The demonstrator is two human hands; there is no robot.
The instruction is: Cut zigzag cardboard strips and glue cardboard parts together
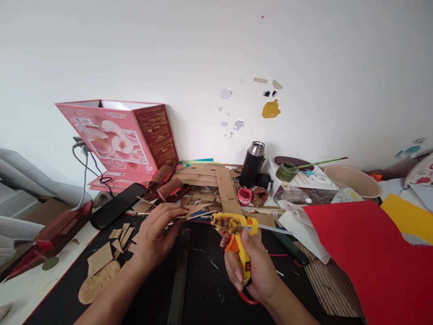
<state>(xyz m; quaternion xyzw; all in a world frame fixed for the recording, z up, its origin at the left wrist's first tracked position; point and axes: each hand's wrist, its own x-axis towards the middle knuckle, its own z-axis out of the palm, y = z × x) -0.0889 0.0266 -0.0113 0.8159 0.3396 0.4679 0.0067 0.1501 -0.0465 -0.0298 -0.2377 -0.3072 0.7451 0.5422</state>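
Observation:
My right hand (252,266) is wrapped round the handle of a yellow hot glue gun (233,223), with fingers by its orange trigger. A clear glue stick (275,229) sticks out of the gun's back. The nozzle points left, close to a thin strip of cardboard (203,214). My left hand (158,234) pinches that strip between thumb and fingers, and its near end is hidden by them. I cannot tell whether the nozzle touches the strip. Below the left hand, a metal ruler (179,275) lies on the black mat (206,289).
Cardboard scraps (101,257) lie at left, near a black phone (118,205) and brown boat-like models (169,187). Behind stand a pink box (115,140), a black thermos (252,164) and paint jars (244,196). Red sheet (365,248) and corrugated cardboard (328,280) lie at right.

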